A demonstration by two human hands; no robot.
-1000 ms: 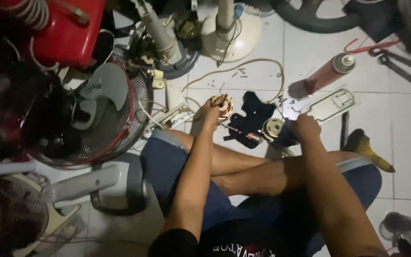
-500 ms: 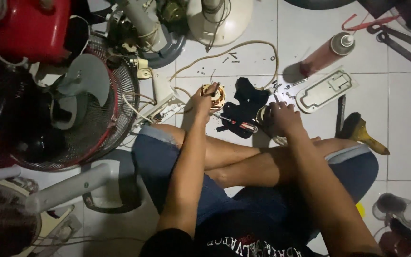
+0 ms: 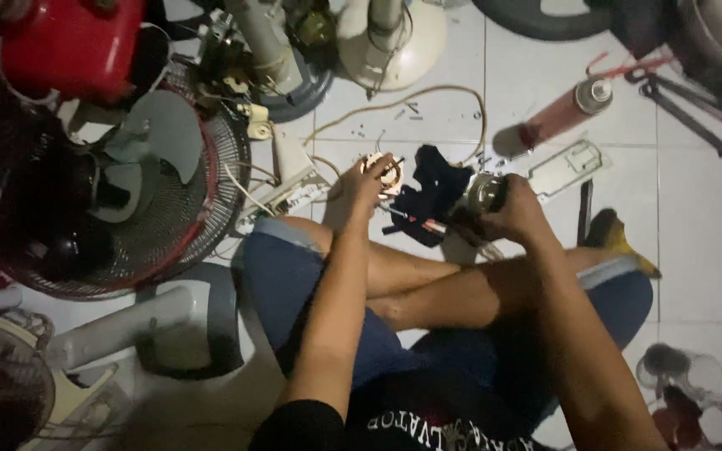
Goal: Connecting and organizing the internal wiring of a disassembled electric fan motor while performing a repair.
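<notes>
I sit cross-legged on a white tiled floor. My left hand (image 3: 359, 194) is closed around a small round part with copper windings (image 3: 383, 169), held just above the floor. My right hand (image 3: 513, 214) grips a round metal motor piece (image 3: 485, 192) with a shiny face. Between the two hands lies a dark cloth (image 3: 432, 194), and a thin screwdriver-like tool (image 3: 415, 220) rests under it.
A fan head with a grey blade and wire guard (image 3: 152, 192) lies at left. Fan bases (image 3: 394, 42) stand at the top. A red spray can (image 3: 563, 113), a white plastic cover (image 3: 566, 169), a wrench (image 3: 687, 113), a yellow-handled tool (image 3: 620, 238) and a tan cable (image 3: 428, 96) lie around.
The view has shifted slightly. My left hand still holds the wound part. My right hand has slid left a little with the metal piece.
</notes>
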